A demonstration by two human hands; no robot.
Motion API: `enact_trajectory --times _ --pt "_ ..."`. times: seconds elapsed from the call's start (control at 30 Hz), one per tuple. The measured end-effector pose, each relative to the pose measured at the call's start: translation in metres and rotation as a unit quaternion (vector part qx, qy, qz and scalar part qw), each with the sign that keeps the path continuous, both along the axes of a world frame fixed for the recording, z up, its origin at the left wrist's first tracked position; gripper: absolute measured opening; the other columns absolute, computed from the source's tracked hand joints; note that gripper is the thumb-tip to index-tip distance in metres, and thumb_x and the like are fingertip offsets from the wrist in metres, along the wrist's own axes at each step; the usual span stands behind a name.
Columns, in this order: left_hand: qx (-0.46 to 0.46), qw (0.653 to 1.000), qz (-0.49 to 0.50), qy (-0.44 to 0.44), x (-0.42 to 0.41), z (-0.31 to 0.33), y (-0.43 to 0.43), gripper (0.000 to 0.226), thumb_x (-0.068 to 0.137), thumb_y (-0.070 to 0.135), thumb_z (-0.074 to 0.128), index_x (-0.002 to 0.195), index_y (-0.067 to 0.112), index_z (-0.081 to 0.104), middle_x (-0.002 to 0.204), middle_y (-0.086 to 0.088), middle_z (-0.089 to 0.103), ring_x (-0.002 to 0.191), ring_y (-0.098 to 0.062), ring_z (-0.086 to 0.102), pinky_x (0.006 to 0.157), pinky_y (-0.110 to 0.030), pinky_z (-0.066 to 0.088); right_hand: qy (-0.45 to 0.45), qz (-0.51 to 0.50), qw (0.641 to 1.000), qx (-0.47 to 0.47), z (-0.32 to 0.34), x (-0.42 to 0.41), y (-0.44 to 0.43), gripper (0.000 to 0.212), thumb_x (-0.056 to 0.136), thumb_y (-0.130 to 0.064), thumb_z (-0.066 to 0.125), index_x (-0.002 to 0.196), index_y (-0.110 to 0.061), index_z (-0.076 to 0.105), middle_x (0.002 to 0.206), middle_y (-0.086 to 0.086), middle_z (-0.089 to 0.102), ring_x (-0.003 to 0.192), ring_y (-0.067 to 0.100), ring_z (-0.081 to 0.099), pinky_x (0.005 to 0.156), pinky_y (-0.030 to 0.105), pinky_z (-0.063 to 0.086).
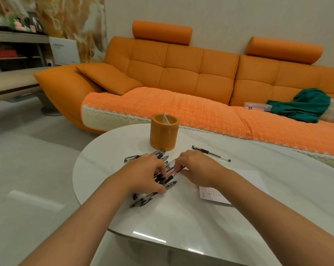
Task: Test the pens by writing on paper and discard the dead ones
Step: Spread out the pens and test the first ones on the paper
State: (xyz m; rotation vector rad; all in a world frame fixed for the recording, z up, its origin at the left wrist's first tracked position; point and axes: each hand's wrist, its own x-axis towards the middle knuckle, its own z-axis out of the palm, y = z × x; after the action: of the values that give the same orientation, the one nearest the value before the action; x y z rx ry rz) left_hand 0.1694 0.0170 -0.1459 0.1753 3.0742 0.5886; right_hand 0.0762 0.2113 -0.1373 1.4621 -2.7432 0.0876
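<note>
Pens (167, 176) slant near-left to far-right — fingers of left hand (145, 173) curled over them, right hand (196, 167) pinching one.

Desk (200, 217): glossy white.
Pen holder (163, 134): plain orange-ochre.
Pen pile (169, 184): clear barrels, black caps and grips.
Red-refill pen (171, 173): clear barrel, red ink line.
Single pen (211, 153): clear barrel, black grip and cap.
Paper (213, 193): white, rows of small marks, ink colour unclear.
Sofa (181, 70): orange, quilted square panels.
Seat cover (162, 106): orange waffle texture, cream border, zigzag edge.
Cloth (304, 106) on sofa: dark green.
Floor (28, 150): pale grey.
Wall panel (72, 20): amber-white marbling.
</note>
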Motion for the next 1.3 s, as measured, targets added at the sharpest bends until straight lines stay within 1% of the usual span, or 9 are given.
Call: enact_trajectory --times 0.17,0.27,0.4,0.6,0.73,0.9,1.07,1.2,1.3 --pt "0.01 0.999 0.02 0.048 -0.006 0.002 0.009 0.029 0.089 0.054 0.063 0.114 0.039 0.063 0.104 0.018 0.059 0.1 -0.005 0.053 0.083 -0.031 0.052 -0.017 -0.053 0.997 -0.051 0.009 -0.001 0.019 0.017 0.098 -0.016 0.056 0.11 -0.025 0.064 0.106 -0.006 0.061 0.101 0.014 0.053 0.088 0.033 0.049" --pt "0.026 0.995 0.043 0.083 -0.01 0.003 0.019 0.019 0.095 0.046 0.059 0.11 0.038 0.067 0.097 0.017 0.065 0.086 -0.006 0.058 0.069 -0.026 0.05 -0.034 -0.088 0.99 -0.104 0.01 0.004 0.034 0.017 0.098 -0.015 0.054 0.108 -0.028 0.06 0.105 -0.009 0.058 0.099 0.013 0.054 0.087 0.032 0.05" --pt "0.062 0.991 0.035 0.116 -0.017 0.002 0.035 0.014 0.093 0.047 0.063 0.104 0.04 0.07 0.076 0.024 0.055 0.072 0.0 0.052 0.055 -0.021 0.034 -0.023 -0.091 0.988 -0.126 0.003 0.014 0.054 0.018 0.095 -0.022 0.056 0.111 -0.03 0.057 0.106 -0.011 0.059 0.097 0.011 0.053 0.087 0.032 0.048" --pt "0.128 0.982 -0.011 0.14 -0.028 -0.005 0.065 0.017 0.082 0.045 0.076 0.095 0.039 0.066 0.079 0.026 0.059 0.078 0.004 0.055 0.06 -0.017 0.038 -0.059 -0.103 0.984 -0.136 -0.01 0.022 0.072 0.025 0.104 -0.036 0.043 0.12 -0.03 0.061 0.106 -0.01 0.062 0.094 0.011 0.056 0.082 0.033 0.047" --pt "0.168 0.981 -0.012 0.093 -0.038 -0.012 0.078 0.014 0.087 0.05 0.069 0.097 0.041 0.066 0.087 0.024 0.065 0.08 -0.003 0.061 0.07 -0.031 0.056 -0.056 -0.128 0.977 -0.159 -0.018 0.014 0.092 0.01 0.1 -0.034 0.052 0.107 -0.036 0.06 0.101 -0.017 0.06 0.091 0.005 0.055 0.079 0.031 0.049" --pt "0.199 0.974 -0.028 0.107 -0.047 -0.016 0.095 0.007 0.088 0.043 0.071 0.093 0.037 0.07 0.083 0.021 0.068 0.08 -0.006 0.062 0.073 -0.039 0.056 -0.061 -0.145 0.973 -0.167 -0.023 0.01 0.102 0.014 0.1 -0.039 0.05 0.107 -0.035 0.061 0.098 -0.016 0.063 0.087 0.006 0.058 0.076 0.031 0.05" --pt "0.221 0.969 -0.035 0.102 -0.055 -0.018 0.107 0.006 0.087 0.039 0.073 0.089 0.034 0.072 0.08 0.019 0.07 0.08 -0.005 0.064 0.072 -0.033 0.056 -0.048 -0.137 0.976 -0.161 -0.028 0.006 0.108 0.023 0.103 -0.043 0.041 0.103 -0.033 0.061 0.089 -0.014 0.063 0.079 0.008 0.056 0.071 0.034 0.048" --pt "0.231 0.967 -0.045 0.1 -0.06 -0.017 0.113 0.005 0.088 0.034 0.073 0.09 0.029 0.073 0.079 0.019 0.071 0.079 0.001 0.064 0.066 -0.013 0.05 0.0 -0.156 0.977 -0.146 -0.026 0.005 0.114 0.025 0.103 -0.049 0.038 0.103 -0.037 0.06 0.074 -0.01 0.062 0.069 0.009 0.056 0.062 0.032 0.046" --pt "0.24 0.965 -0.047 0.099 -0.063 -0.015 0.113 0.005 0.087 0.033 0.073 0.09 0.029 0.073 0.078 0.021 0.07 0.08 0.001 0.064 0.065 -0.011 0.048 0.006 -0.164 0.976 -0.143 -0.023 0.004 0.117 0.028 0.102 -0.054 0.038 0.106 -0.039 0.061 0.07 -0.011 0.061 0.067 0.01 0.056 0.058 0.03 0.041"
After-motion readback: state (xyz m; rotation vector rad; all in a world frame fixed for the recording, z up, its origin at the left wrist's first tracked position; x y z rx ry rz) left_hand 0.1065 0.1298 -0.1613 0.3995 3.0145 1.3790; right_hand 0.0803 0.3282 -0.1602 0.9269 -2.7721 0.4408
